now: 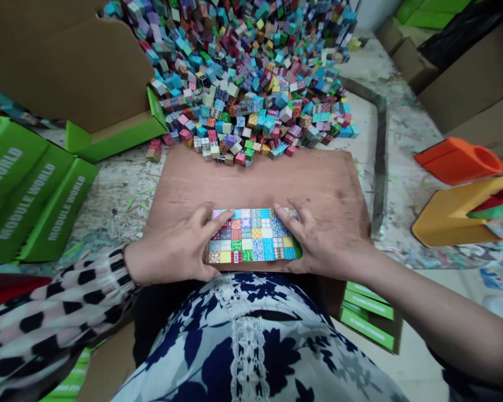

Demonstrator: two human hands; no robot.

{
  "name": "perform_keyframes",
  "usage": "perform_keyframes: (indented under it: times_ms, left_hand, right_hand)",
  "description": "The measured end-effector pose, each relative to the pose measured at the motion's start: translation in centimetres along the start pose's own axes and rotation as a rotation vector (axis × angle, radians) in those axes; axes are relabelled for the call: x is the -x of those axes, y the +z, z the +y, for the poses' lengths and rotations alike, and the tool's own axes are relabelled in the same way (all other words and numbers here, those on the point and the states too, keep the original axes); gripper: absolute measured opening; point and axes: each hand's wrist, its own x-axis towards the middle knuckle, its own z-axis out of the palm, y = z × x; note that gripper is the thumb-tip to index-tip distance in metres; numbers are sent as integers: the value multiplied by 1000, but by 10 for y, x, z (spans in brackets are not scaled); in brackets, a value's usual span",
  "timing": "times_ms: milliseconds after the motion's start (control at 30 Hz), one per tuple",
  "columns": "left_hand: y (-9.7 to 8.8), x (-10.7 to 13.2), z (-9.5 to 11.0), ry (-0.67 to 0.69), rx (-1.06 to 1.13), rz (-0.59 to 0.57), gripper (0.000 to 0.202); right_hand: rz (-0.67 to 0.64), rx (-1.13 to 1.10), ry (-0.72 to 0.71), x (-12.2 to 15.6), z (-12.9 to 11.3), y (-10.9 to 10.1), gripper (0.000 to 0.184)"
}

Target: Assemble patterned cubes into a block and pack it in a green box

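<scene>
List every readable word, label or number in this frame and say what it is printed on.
"MODULE WORLD": on the green boxes at left, white letters, repeated on several.
Green boxes at lower right: white marks, too small to read.
Patterned cubes: no legible text.

My left hand emerges from a gathered cuff, white sleeve with black patches, at eight o'clock. My right hand and forearm are bare. Navy floral top, white lace panel, at six o'clock.

A flat rectangular slab of small patterned cubes, multicoloured, 4 rows deep, lies level between the fingertips, its short ends touching fingers on both sides.
</scene>
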Motion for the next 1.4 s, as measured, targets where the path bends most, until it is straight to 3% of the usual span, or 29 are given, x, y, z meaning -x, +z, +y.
perform_keyframes:
  times_ms: [100,300,467,767,1067,1267,1400]
  left_hand:
    - [2,4,1,-16,-35,42,106]
    - [13,2,0,2,-3,111,86]
    - [24,0,-3,18,96,166,82]
    - [23,-7,-6,53,139,76,81]
    - [21,-15,-14,38,180,95,91]
    - [10,-29,-25,21,90,68,94]
    - [5,-27,-21,1,15,29,99]
  right_hand:
    - [67,59,-28,3,1,-1,116]
    - [71,-53,-61,-1,-3,7,103]
    - [82,-145,-85,-4,0,11,112]
    - [-10,-186,-93,-9,0,3,109]
    - [-35,-222,-100,-21,5,1,103]
    - [-41,-194,-107,-42,13,-5,108]
    - [-57,-89,-81,-40,13,-8,110]
